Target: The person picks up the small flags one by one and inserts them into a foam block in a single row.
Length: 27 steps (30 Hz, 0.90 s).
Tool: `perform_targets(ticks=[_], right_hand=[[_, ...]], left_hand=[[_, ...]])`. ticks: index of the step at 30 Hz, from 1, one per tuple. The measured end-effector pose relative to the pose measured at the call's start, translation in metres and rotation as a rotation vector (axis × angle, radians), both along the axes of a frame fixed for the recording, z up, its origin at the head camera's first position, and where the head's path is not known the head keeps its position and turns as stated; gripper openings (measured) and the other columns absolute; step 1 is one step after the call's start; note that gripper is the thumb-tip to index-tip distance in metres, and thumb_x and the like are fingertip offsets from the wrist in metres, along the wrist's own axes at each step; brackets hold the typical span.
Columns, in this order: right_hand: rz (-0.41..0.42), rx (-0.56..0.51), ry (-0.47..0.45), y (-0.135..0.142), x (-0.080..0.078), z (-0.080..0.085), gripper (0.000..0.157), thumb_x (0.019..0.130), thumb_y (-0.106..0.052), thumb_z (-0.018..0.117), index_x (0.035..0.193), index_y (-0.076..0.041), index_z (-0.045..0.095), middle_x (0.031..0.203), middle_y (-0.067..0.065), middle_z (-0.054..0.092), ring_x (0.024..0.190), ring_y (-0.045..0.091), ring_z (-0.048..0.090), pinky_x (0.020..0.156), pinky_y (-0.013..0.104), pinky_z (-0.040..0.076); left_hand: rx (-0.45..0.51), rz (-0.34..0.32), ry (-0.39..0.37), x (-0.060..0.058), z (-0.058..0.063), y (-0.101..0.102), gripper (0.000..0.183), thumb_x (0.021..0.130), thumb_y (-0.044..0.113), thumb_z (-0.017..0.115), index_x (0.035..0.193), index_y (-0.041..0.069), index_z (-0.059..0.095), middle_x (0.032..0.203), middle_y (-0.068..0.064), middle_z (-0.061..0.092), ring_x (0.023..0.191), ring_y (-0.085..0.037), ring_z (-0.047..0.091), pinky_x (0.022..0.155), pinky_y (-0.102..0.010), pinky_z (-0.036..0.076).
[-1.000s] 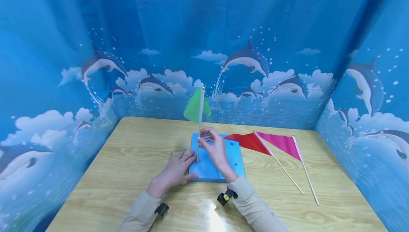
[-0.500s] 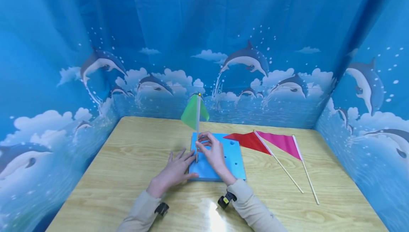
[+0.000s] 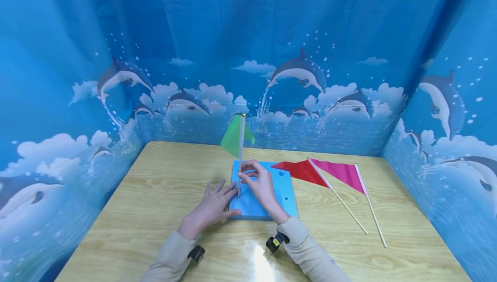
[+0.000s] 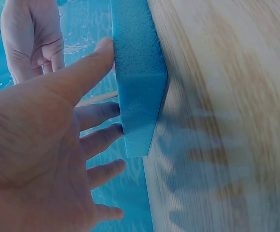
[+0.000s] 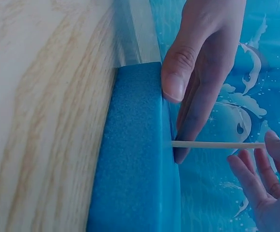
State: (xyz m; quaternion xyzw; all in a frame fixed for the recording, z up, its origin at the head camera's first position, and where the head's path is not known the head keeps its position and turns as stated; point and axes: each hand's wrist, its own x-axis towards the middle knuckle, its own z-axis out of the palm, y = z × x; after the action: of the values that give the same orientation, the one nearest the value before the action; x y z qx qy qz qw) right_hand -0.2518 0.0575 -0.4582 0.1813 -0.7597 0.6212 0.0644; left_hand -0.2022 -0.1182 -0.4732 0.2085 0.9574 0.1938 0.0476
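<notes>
A green pennant flag (image 3: 232, 138) stands nearly upright over the left part of a blue foam board (image 3: 252, 211). Thumb and fingers of my right hand (image 3: 262, 185) pinch its thin wooden stick (image 5: 217, 144) partway up. The stick's lower end meets the board's top face; how deep it sits cannot be told. My left hand (image 3: 211, 207) lies at the board's left front corner with straight, spread fingers. In the left wrist view, its thumb and some fingertips touch the foam (image 4: 140, 82), while the other fingers are beyond its edge.
Right of the board, a red pennant flag (image 3: 300, 172) and a pink pennant flag (image 3: 345, 175) lie on the wooden table (image 3: 163, 174), sticks toward the front right. The red tip reaches the board's edge. Small holes (image 3: 286, 198) show in the board. A dolphin-print curtain (image 3: 217, 49) surrounds the table.
Over the last second the green flag has dropped a little and shifted slightly left, with my right hand lowering along with it. The left hand and the other flags stay put.
</notes>
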Motion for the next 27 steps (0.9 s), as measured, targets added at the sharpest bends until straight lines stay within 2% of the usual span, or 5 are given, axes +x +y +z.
perform_targets(ticks=[6,14,17,24,27], right_hand=[[-0.010,0.033,-0.011,0.014,0.002,0.004,0.027,0.094,-0.007,0.072,0.120,-0.004,0.068,0.111,0.015,0.072,0.095,0.031,0.072,0.077,0.030,0.062],[-0.108,0.013,-0.049,0.058,0.001,0.014,0.030,0.094,-0.004,0.071,0.123,0.000,0.067,0.115,0.018,0.072,0.096,0.034,0.072,0.077,0.033,0.063],[-0.157,0.003,-0.051,0.080,-0.001,0.016,0.031,0.093,-0.002,0.071,0.123,0.001,0.066,0.115,0.024,0.071,0.094,0.031,0.073,0.077,0.032,0.063],[-0.248,-0.021,-0.102,0.144,-0.005,0.016,0.035,0.095,0.000,0.069,0.128,0.005,0.061,0.122,0.030,0.065,0.083,0.003,0.069,0.080,0.032,0.062],[-0.289,0.009,-0.117,0.172,-0.004,0.016,0.037,0.095,0.000,0.068,0.131,0.006,0.059,0.125,0.032,0.063,0.083,-0.001,0.068,0.079,0.029,0.062]], left_hand=[[0.004,-0.004,-0.006,0.000,0.001,0.001,0.074,0.092,0.047,0.071,0.151,0.008,0.048,0.162,-0.012,0.037,0.151,-0.044,0.022,0.115,-0.077,0.010],[0.015,0.004,-0.022,0.003,0.002,0.001,0.075,0.092,0.047,0.071,0.152,0.010,0.047,0.163,-0.011,0.034,0.152,-0.042,0.020,0.116,-0.075,0.007],[0.026,0.002,-0.024,0.003,0.002,0.001,0.075,0.092,0.046,0.071,0.152,0.010,0.046,0.163,-0.011,0.034,0.153,-0.042,0.019,0.116,-0.075,0.006],[0.037,-0.010,-0.021,0.004,0.003,0.000,0.075,0.092,0.046,0.071,0.153,0.010,0.045,0.163,-0.011,0.033,0.152,-0.043,0.019,0.116,-0.075,0.005],[0.037,-0.012,-0.020,0.004,0.002,0.000,0.074,0.092,0.045,0.071,0.153,0.010,0.045,0.163,-0.012,0.033,0.152,-0.043,0.019,0.116,-0.075,0.006]])
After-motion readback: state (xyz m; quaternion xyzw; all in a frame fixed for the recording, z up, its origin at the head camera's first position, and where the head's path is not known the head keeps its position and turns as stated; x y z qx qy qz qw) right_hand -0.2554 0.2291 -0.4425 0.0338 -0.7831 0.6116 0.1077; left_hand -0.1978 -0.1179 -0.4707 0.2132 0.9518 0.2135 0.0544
